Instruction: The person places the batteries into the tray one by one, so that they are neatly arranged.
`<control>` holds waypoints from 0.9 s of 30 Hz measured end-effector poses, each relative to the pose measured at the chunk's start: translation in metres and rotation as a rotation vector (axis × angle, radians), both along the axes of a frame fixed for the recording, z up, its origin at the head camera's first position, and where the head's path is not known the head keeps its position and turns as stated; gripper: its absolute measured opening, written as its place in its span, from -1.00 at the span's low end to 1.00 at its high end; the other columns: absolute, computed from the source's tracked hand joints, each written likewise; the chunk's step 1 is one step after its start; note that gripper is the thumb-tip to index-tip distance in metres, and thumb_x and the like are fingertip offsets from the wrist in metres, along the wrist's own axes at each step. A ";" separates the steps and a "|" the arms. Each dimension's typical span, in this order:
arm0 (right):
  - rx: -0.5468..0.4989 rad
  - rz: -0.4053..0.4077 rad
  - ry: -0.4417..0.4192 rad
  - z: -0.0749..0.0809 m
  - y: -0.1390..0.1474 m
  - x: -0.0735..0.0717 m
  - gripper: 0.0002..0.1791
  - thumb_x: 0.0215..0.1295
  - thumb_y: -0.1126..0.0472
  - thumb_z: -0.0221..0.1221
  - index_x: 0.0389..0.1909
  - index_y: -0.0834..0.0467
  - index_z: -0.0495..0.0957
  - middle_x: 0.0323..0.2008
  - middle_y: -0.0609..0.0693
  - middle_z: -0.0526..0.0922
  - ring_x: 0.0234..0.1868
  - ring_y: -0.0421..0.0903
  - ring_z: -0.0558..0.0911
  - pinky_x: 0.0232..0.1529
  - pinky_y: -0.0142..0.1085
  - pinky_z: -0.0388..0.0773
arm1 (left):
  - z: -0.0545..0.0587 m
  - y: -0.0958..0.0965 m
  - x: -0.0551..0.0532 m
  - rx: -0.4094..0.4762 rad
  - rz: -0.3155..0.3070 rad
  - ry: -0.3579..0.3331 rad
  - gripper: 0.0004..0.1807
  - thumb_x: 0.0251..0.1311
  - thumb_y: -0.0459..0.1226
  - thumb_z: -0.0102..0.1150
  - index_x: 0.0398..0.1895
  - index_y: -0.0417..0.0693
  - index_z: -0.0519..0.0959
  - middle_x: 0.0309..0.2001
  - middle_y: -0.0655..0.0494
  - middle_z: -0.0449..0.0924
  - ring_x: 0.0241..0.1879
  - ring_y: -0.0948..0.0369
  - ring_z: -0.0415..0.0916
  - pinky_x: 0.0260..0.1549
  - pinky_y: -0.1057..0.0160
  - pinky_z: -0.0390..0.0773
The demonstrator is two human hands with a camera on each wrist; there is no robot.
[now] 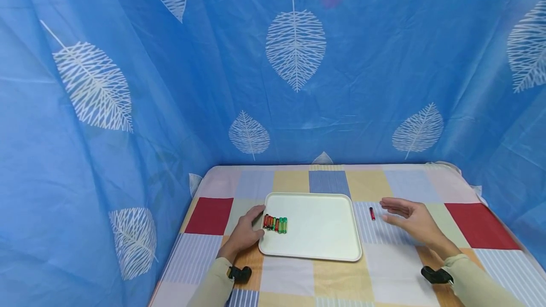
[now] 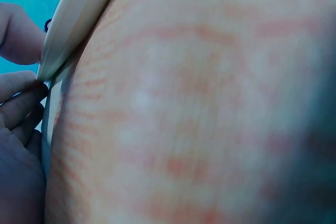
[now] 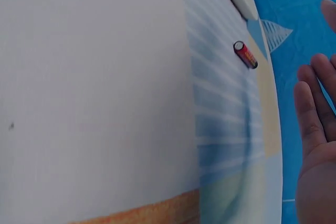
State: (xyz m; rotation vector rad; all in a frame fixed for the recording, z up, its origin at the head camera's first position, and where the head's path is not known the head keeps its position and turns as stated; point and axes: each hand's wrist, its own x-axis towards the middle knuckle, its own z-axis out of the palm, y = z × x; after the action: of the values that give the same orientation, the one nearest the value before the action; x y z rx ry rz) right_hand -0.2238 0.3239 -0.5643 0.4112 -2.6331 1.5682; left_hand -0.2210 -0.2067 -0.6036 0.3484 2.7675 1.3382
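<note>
My left hand (image 1: 244, 234) is at the left edge of a cream tray (image 1: 315, 251), holding its rim between thumb and fingers. In the left wrist view the thumb (image 2: 20, 35) and fingertips (image 2: 31, 90) meet the tray's rim (image 2: 79, 17) from two sides. Several red and green batteries (image 1: 275, 224) lie side by side in a row at the tray's left end. A single red battery (image 1: 372, 213) lies on the cloth right of the tray. My right hand (image 1: 411, 219) hovers just right of that battery (image 3: 245, 55), fingers extended and holding nothing.
A patchwork tablecloth (image 1: 290, 276) covers the table under the tray. Blue curtains (image 1: 204, 84) with white leaf prints hang behind and at both sides. Dark wrist cameras (image 1: 436, 275) are strapped to both wrists.
</note>
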 end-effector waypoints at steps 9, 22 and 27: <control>0.023 -0.023 -0.037 -0.011 0.009 -0.003 -0.34 0.42 0.17 0.47 0.44 0.34 0.55 0.33 0.35 0.69 0.15 -0.32 0.78 0.06 -0.63 0.62 | 0.002 0.000 0.000 0.026 -0.007 -0.003 -0.14 0.17 -0.42 0.28 0.63 -0.22 0.38 0.63 -0.24 0.36 0.66 -0.22 0.24 0.62 -0.35 0.20; 0.097 -0.015 -0.131 -0.016 0.005 -0.018 -0.27 0.38 0.05 0.50 0.48 0.24 0.56 0.37 0.22 0.69 0.19 -0.30 0.75 0.08 -0.64 0.59 | 0.000 -0.001 -0.002 0.028 -0.013 0.014 -0.12 0.13 -0.47 0.25 0.63 -0.21 0.39 0.63 -0.26 0.34 0.65 -0.25 0.23 0.60 -0.35 0.24; 0.113 -0.010 -0.112 -0.022 0.000 -0.023 -0.28 0.35 0.08 0.52 0.44 0.27 0.58 0.35 0.25 0.70 0.21 -0.19 0.78 0.09 -0.64 0.59 | -0.001 -0.001 -0.002 0.034 -0.019 0.012 -0.12 0.12 -0.48 0.24 0.63 -0.24 0.38 0.63 -0.27 0.34 0.65 -0.25 0.24 0.60 -0.35 0.25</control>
State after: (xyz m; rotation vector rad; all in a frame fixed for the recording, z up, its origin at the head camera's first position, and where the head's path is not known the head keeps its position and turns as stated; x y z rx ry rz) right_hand -0.2465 0.3241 -0.5858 0.3242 -2.8130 1.4862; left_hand -0.2233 -0.2079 -0.6047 0.3847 2.7463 1.3847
